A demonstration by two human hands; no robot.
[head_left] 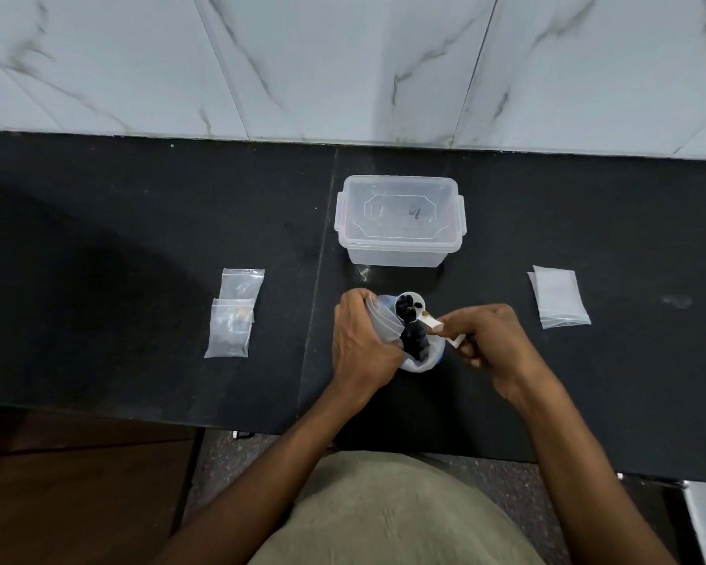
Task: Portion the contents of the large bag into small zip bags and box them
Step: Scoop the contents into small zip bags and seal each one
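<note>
My left hand grips a small clear zip bag by its open mouth, held above the large bag on the black counter. My right hand holds the handle of a white scoop, whose bowl carries dark pieces at the small bag's mouth. Dark pieces also show inside the bags between my hands. A clear plastic box with its lid on stands just behind. Two filled small zip bags lie at the left. A stack of empty zip bags lies at the right.
The black counter ends at a marble-tiled wall behind the box. Its front edge runs just under my forearms, with brown flooring and a dark speckled floor below.
</note>
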